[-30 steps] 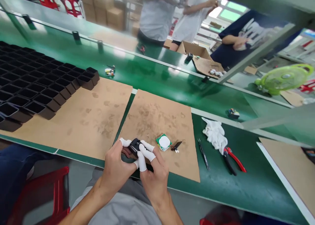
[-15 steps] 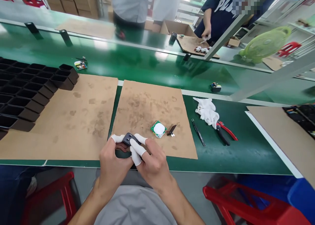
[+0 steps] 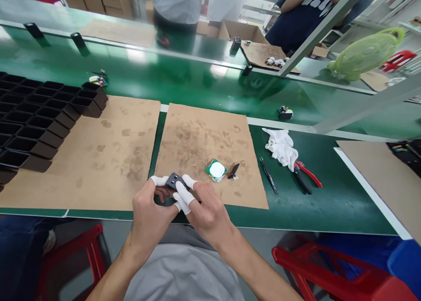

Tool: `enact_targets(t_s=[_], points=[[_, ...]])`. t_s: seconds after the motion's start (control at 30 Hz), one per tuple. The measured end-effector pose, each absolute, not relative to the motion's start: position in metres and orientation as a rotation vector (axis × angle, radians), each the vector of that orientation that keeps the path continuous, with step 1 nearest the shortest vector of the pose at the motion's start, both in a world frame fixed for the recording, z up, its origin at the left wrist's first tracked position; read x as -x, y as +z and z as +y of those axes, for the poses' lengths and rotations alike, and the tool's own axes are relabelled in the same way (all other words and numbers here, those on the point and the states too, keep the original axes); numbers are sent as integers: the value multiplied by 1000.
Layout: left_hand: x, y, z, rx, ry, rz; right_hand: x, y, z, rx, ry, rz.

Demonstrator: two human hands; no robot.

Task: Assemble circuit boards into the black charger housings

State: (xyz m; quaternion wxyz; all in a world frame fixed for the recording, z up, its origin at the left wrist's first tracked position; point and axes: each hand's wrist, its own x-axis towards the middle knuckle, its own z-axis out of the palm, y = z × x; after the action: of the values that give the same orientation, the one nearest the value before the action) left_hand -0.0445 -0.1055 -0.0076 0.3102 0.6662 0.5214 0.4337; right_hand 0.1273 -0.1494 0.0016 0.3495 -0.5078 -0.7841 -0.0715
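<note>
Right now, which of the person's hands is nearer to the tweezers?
Right. The right hand, on the black case, is left of the tweezers, with part of the cardboard between them. The left hand, on the same case, is farther left.

Long glossy green workbench point(image 3: 184, 84) ran across the room, white light glare point(image 3: 136, 56) on it. Smooth grey floor point(image 3: 258, 239) showed below. One red plastic stool point(image 3: 94, 252) stood lower left, a second red plastic stool point(image 3: 355, 281) lower right. Stacked brown cardboard boxes point(image 3: 113, 0) stood upper left; lime-green plastic fan point(image 3: 366, 55), slanted pale metal post point(image 3: 324, 29) upper right.
</note>
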Motion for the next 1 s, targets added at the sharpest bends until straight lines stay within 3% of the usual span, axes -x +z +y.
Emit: enact_targets(t_s=[0.4, 0.67, 1.0], points=[[66, -15, -109, -1713, 1118, 1258, -130, 8, -154, 1308, 3, -1830], [78, -36, -116, -1654, 1287, 1370, -121, -13, -156, 1465, 91, -1759], [77, -37, -115, -1566, 1379, 1330, -105, 13, -170, 1425, 62, -1592]])
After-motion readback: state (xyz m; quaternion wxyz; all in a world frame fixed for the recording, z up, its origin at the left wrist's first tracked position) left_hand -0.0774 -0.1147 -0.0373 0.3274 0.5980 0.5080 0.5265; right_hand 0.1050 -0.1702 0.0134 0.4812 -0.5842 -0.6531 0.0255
